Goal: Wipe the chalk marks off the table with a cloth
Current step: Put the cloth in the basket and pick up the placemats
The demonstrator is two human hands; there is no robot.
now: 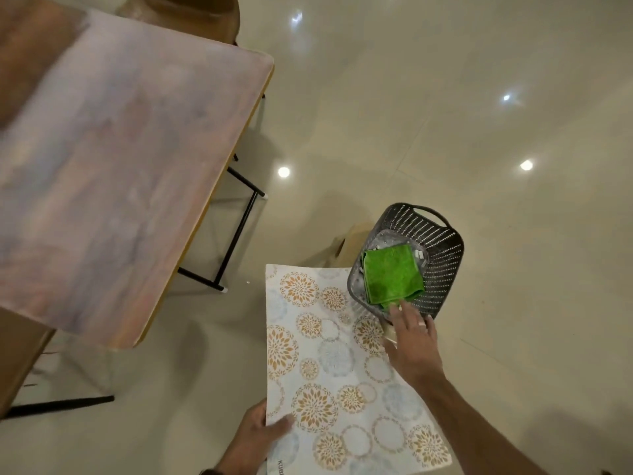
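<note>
The right hand [412,341] reaches into a dark perforated basket [442,248] on the floor, fingertips pinching the near corner of the folded green cloth [392,274] lying inside. The left hand [257,437] grips the edge of a floral-patterned mat [329,365] below it. Far to its left stands the chalk-smeared bench [130,159].

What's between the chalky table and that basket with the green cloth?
In the head view, only bare glossy floor lies between the table and the basket holding the green cloth; the patterned mat lies nearer the person.
</note>
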